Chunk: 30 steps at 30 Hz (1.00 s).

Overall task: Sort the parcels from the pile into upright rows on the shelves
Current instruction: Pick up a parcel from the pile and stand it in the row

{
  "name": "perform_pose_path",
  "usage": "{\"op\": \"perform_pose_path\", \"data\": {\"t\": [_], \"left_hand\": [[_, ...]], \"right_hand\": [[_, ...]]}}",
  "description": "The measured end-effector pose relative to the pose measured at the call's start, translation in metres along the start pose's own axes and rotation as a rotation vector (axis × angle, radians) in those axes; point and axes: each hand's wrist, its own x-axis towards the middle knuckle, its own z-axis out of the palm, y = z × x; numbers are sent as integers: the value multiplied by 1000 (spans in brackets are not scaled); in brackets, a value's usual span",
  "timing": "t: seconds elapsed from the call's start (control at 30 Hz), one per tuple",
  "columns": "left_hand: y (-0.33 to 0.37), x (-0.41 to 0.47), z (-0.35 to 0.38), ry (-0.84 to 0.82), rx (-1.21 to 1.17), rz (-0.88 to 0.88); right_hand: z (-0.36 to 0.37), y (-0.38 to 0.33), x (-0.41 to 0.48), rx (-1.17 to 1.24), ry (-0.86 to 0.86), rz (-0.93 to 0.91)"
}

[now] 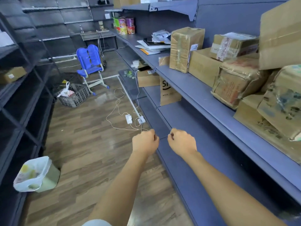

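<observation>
Left hand (145, 141) and right hand (181, 141) hover curled, seemingly empty, over the lower shelf (203, 160). Cardboard parcels (239, 82) lie heaped and tilted on the right middle shelf (211, 108); sorting looks barely begun.

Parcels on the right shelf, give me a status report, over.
Left hand and right hand curled, empty, by the lower shelf edge. Parcels jumbled on the middle shelf, several tilted. Charger cables loose on the floor ahead.
</observation>
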Motion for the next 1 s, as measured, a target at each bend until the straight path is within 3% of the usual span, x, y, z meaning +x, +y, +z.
{"op": "perform_pose_path", "data": {"t": [0.23, 0.47, 0.77, 1.0], "left_hand": [[-53, 97, -9, 60, 39, 261], [-68, 163, -17, -15, -27, 403], [-12, 247, -1, -75, -86, 623], [60, 330, -34, -82, -42, 754]], "right_hand": [[19, -46, 64, 52, 93, 191], [18, -71, 109, 68, 183, 342], [7, -33, 178, 59, 273, 474], [-41, -1, 254, 74, 350, 507]]}}
